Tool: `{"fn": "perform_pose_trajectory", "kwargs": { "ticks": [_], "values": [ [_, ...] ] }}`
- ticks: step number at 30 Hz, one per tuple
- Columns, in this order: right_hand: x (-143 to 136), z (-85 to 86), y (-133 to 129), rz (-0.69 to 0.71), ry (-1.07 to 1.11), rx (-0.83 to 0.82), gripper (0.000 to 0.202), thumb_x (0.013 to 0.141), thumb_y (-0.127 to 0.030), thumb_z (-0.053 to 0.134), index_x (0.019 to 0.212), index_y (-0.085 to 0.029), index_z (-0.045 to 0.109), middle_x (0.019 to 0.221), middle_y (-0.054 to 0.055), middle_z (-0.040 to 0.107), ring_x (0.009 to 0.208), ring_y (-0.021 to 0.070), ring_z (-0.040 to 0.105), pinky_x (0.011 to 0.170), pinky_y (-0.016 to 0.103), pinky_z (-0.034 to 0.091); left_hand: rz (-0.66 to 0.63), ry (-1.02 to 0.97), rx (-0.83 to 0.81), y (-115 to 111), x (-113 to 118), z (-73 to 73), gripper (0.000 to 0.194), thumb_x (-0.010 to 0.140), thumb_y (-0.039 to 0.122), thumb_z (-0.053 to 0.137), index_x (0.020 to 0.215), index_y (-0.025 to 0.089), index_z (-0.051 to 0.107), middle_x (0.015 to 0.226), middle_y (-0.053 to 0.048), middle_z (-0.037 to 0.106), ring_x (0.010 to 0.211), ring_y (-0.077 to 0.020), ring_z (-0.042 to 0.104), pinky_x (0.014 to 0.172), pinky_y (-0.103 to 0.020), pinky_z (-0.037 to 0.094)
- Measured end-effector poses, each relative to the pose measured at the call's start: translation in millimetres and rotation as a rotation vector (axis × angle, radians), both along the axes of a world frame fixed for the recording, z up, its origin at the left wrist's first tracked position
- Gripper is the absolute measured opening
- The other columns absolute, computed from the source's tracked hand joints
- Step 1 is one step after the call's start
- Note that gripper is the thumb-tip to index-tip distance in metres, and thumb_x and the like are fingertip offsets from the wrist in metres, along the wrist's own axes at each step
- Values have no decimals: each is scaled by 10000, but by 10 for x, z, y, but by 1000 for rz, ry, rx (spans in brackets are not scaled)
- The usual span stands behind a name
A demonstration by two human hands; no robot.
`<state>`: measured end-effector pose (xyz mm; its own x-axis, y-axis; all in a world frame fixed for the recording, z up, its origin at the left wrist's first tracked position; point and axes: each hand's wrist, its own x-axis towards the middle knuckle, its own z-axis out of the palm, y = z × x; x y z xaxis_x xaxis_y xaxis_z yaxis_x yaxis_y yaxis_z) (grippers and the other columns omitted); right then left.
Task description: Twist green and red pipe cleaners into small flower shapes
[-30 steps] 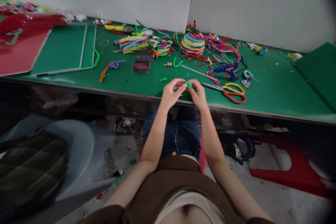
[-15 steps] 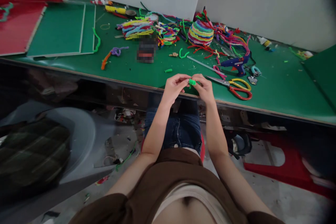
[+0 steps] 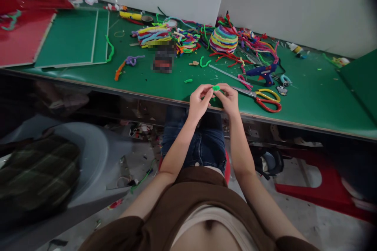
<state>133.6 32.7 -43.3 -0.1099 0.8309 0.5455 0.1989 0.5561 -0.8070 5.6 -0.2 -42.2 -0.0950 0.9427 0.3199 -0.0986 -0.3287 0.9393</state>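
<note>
A small coil of bright green pipe cleaner [image 3: 216, 88] is pinched between my two hands above the table's front edge. My left hand [image 3: 200, 100] grips it from the left with thumb and fingertips. From the right, my right hand [image 3: 229, 99] closes on the same piece. A short green end hangs below the fingers. Scissors [image 3: 266, 100] with one yellow and one red handle lie just right of my right hand. Beyond my left hand is a short cut piece of green pipe cleaner [image 3: 188, 81], with a curved green one [image 3: 204, 62] farther back.
On the green table [image 3: 318, 102], a blue glue gun [image 3: 263, 72] lies behind the scissors. Bundles of coloured pipe cleaners [image 3: 154, 34] and a striped ball [image 3: 224, 40] stand at the back. An orange and purple twisted piece [image 3: 126, 64] and green boards [image 3: 70, 39] are to the left.
The green coil has turned between my fingers and sits slightly higher. My left hand has shifted a little to the right, closer to my right hand.
</note>
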Motion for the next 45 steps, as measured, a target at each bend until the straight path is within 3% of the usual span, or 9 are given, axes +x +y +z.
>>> {"fn": "perform_pose_trajectory", "kwargs": {
  "ticks": [6,11,17,22,26,30,33,40,45],
  "values": [
    [-20,73,-83,30,-10,0,284,744,-370,682,1006,-274,625,896,-2,640,774,127,596,691,290,504,288,322,204,-30,-23,-15,153,890,284,503,905,171,604,881,-53,679,799,-137,646,723,-265,518],
    [-75,106,-123,-2,0,-91,168,703,-338,711,828,-237,662,772,-22,658,650,105,583,631,274,505,388,550,250,-60,-36,-18,145,892,232,496,917,167,624,915,-70,685,844,-159,634,727,-273,498],
    [-110,59,-126,-123,-67,-75,86,722,-256,633,793,-212,654,712,-24,657,594,97,567,594,263,488,387,612,227,-70,-35,8,147,896,216,489,895,172,629,890,-63,671,835,-158,622,733,-267,477],
    [-126,34,-129,-133,-58,-53,86,712,-226,598,794,-209,617,692,-31,644,603,98,585,590,251,486,328,494,171,-19,-50,-20,124,880,221,502,845,172,611,848,-51,669,809,-155,621,751,-279,478],
    [-120,49,-134,-75,-32,-88,89,712,-226,595,799,-209,585,675,-36,633,613,101,596,600,255,487,178,328,24,33,-106,5,100,861,206,513,820,168,596,790,-32,674,750,-135,637,710,-263,491],
    [-87,42,-131,36,21,-105,98,726,-234,597,813,-212,558,697,-37,630,632,98,601,607,250,483,-93,133,-263,72,-188,60,89,847,171,512,801,156,586,720,-29,674,668,-128,652,481,-190,440],
    [-66,35,-124,96,43,-125,136,737,-284,620,830,-218,546,735,-30,641,660,98,610,611,244,481,-176,56,-340,83,-240,64,75,847,178,522,805,162,582,717,-32,678,663,-128,660,410,-159,399],
    [-84,57,-120,62,4,-173,240,732,-412,659,834,-212,577,739,-13,649,688,118,622,643,272,508,-148,69,-149,66,-286,1,264,908,427,443,964,217,593,810,-40,688,732,-135,670,416,-164,426],
    [-79,48,-120,133,17,-176,269,735,-437,663,872,-216,592,838,7,666,784,130,644,731,295,529,119,284,55,38,-233,3,167,823,362,599,858,204,639,839,-28,676,765,-131,640,595,-223,501]
  ]
}}
